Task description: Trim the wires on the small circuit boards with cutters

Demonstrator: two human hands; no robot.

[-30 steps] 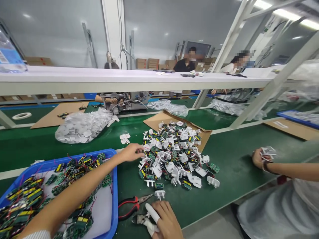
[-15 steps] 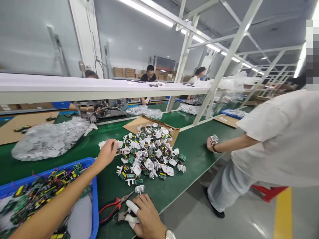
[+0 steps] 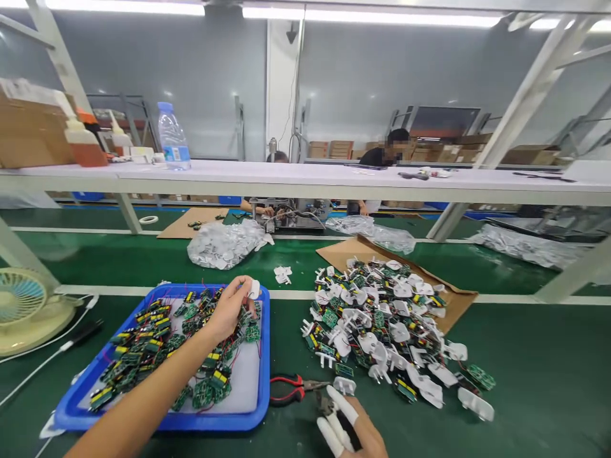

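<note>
Left hand [image 3: 229,308] pinches white plug [image 3: 254,289] (above tray [image 3: 261,407]).

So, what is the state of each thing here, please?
Left hand, closed on a white plug, over the tray.
Right hand, closed on a cutter.
Pliers, lying on the belt, untouched.
Tray, partly filled with boards.
Bottle, upright, capped.
Fan, spinning or not unclear.
</note>
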